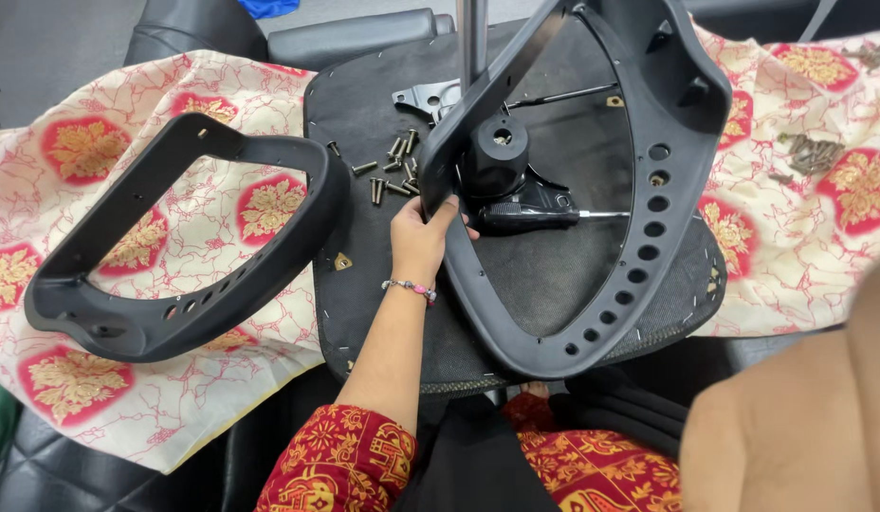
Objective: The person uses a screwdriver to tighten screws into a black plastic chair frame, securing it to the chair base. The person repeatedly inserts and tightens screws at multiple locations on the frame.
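My left hand (419, 242), with a beaded bracelet at the wrist, grips the left edge of a black plastic loop-shaped chair frame (653, 204) that stands tilted over an upturned black seat pad (364, 104). Only a few fingertips of my right hand (533, 389) show, under the frame's lower edge; its grip is hidden. Inside the loop sits the black seat mechanism (502, 166) with its lever rods. Several loose screws (393, 171) lie on the pad just beyond my left hand.
A second black loop frame (174, 322) lies flat at left on a cream cloth with red and gold motifs (108, 142). More screws (812, 152) sit on the cloth at right. A metal pole (471, 38) rises behind. A blurred tan shape (800, 427) fills the lower right.
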